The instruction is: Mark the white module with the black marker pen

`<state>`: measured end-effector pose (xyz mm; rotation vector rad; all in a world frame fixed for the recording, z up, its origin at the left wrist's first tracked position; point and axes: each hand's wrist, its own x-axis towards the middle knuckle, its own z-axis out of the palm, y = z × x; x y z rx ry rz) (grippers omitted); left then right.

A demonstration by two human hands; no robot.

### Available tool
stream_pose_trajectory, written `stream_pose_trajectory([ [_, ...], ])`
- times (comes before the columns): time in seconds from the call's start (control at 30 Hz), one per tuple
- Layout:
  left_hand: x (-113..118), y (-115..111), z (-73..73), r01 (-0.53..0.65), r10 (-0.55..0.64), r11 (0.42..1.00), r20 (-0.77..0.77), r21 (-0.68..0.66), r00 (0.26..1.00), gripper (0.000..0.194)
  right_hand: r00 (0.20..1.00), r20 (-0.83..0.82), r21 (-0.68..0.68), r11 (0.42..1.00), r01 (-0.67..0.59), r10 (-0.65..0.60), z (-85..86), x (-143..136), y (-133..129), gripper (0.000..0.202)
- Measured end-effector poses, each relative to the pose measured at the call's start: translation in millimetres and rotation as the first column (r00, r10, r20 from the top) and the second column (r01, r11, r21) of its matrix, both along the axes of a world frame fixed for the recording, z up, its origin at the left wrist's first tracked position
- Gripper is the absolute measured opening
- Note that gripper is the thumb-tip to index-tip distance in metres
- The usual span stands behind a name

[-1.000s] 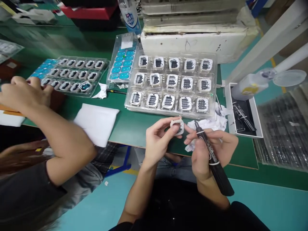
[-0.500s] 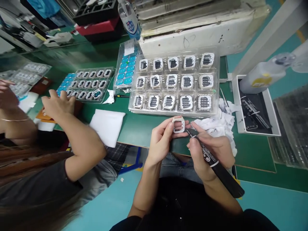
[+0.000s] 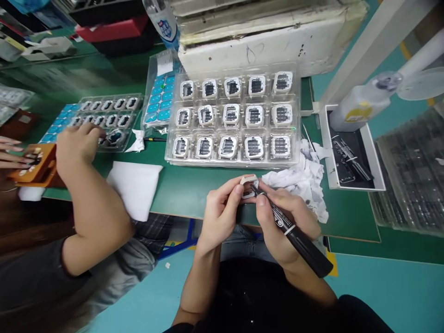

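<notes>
- White plastic frame part (image 3: 248, 187): being pinched between the thumb and fingers of the left hand (image 3: 222, 212), above the near edge of the green table (image 3: 180, 189).
- Right hand (image 3: 282, 222): fingers closing around a black marker (image 3: 294, 233), its tip touching the part.
- Clear tray (image 3: 233, 118) of similar parts: lying just beyond both hands.
- Co-worker's hand (image 3: 77, 144): resting on a second tray (image 3: 104, 120) at left.

Green bench (image 3: 194, 187): trays (image 3: 232, 159), paper (image 3: 133, 187).

Single head view, looking forward-down, close over green bench (image 3: 194, 185) edge.
</notes>
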<state>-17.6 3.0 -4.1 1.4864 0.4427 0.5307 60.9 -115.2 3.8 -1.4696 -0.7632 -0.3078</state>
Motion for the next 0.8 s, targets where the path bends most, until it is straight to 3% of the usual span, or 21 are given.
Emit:
stream_pose_trajectory([
  [0.27, -2.4, -0.1, -2.7, 0.008, -0.008, 1.0, -0.007, -0.001, 1.0, 0.035, 0.999, -0.05, -0.057, 0.998, 0.009, -0.012, 2.1, -0.1, -1.2, 0.012],
  [0.8, -0.6, 0.5, 0.1, 0.017, -0.017, 0.997, 0.005, 0.078, 1.0, 0.031, 0.999, 0.007, -0.081, 0.996, 0.036, -0.036, 6.6, -0.5, -1.6, 0.012],
])
